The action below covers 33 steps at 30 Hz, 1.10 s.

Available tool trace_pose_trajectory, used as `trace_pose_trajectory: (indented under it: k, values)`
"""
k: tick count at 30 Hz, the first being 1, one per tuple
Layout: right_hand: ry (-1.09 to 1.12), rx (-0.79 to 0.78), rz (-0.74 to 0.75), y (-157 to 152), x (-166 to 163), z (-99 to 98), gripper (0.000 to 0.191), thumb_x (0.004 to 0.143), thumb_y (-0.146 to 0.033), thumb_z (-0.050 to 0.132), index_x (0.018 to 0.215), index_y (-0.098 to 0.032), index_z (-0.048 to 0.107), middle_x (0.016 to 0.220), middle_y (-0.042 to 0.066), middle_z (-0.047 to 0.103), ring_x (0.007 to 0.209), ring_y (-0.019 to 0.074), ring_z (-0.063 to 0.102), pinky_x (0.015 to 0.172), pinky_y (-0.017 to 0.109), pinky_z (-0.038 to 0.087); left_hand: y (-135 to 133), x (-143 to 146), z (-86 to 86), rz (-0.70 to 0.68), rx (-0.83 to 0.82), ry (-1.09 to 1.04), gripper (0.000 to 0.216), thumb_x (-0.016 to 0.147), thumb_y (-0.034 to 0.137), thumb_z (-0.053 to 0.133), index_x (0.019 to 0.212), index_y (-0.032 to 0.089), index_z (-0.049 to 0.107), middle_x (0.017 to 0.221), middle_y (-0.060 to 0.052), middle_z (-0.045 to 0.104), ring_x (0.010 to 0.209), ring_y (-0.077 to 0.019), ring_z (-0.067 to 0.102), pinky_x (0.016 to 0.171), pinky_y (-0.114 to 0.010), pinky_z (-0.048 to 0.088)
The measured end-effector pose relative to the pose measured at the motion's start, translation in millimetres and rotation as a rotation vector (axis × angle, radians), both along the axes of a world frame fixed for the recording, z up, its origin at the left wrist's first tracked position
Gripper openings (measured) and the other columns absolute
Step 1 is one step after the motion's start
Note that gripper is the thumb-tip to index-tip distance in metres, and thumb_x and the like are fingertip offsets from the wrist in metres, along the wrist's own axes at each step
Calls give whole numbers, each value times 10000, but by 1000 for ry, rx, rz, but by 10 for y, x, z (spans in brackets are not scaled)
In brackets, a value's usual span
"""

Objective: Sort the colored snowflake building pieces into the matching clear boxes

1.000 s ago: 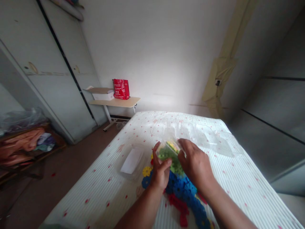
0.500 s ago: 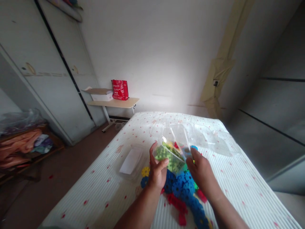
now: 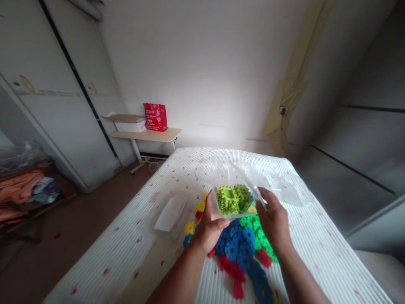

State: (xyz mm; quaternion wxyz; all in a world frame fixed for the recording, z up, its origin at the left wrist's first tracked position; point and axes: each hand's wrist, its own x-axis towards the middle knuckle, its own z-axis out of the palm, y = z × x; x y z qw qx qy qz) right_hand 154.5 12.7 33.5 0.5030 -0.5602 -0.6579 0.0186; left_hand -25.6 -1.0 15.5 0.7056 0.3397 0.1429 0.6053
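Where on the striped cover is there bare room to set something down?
Two patches on the striped cover: left of the left forearm, nearer than the clear tray; and right of the right forearm, nearer than the clear containers. Crowded between the left hand and right hand: held box, blue pieces, green pieces.

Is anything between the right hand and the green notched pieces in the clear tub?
Yes: the clear plastic lid, held tilted in the right hand, stands at the right side of the clear tub, between that hand and the green notched pieces. Nothing visible covers the pieces from above.
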Motion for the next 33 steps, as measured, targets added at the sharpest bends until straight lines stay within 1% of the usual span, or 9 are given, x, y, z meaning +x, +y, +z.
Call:
trace_pose_trajectory:
  k: [3,5,7,12,16,21,26,30,33]
  values:
    - [-14,25,-56,10,82,-21,272,845,-286,447,1044,-196,610,1068,106,663,974,239,622,808,374,494,35,-102,-23,-187,-49,13,790,593,347,796,1298,356,440,1417,-74,430,1235,-349,467,936,-531,439]
    - [-2,-2,-77,4,93,-34,292,866,-308,426,1057,-185,610,1002,103,681,932,240,632,780,372,500,67,-138,-71,-215,-109,29,649,655,470,746,1240,324,507,1376,-86,478,1199,-343,504,901,-532,463]
    - [14,-31,-85,-1,79,-55,307,869,-326,421,1049,-172,616,947,100,690,883,241,639,745,366,504,94,-142,-123,-180,-171,67,534,724,527,673,1185,286,555,1286,-97,559,1145,-322,550,876,-522,481]
    - [137,-79,-71,22,62,-172,312,856,-374,478,1016,-156,634,892,92,700,809,229,642,708,356,507,124,-133,-166,-146,-177,118,428,781,354,637,1192,261,560,1150,-82,646,1084,-280,592,875,-488,492]
    - [406,-55,-19,59,105,-226,337,836,-418,540,1030,-162,645,991,109,701,849,227,654,740,386,524,134,-174,-102,-119,-149,145,441,768,293,619,1204,247,561,1155,-84,646,1111,-291,576,907,-499,475]
    - [633,-22,0,61,160,-186,363,788,-443,606,1016,-166,655,993,103,703,828,221,667,737,397,546,127,-173,-7,108,57,299,618,647,212,725,1238,211,543,1298,-100,559,1263,-326,443,1056,-465,357]
    - [631,-20,37,64,124,-275,341,798,-445,599,998,-177,663,966,84,699,798,208,654,734,385,543,63,-108,68,285,171,692,700,654,160,698,1307,256,466,1322,-81,531,1225,-297,489,1052,-466,373]
    - [569,-20,37,76,8,-417,339,819,-428,575,1055,-199,655,1043,76,686,929,229,620,856,411,488,16,0,86,524,348,1071,714,643,121,656,1310,255,440,1356,-79,484,1275,-279,434,1087,-482,330]
    - [574,-20,39,85,-92,-516,360,845,-430,529,1107,-210,645,1079,74,678,1005,241,596,927,428,440,-26,113,39,665,458,1233,736,627,89,636,1312,247,418,1390,-99,438,1309,-286,390,1091,-488,333]
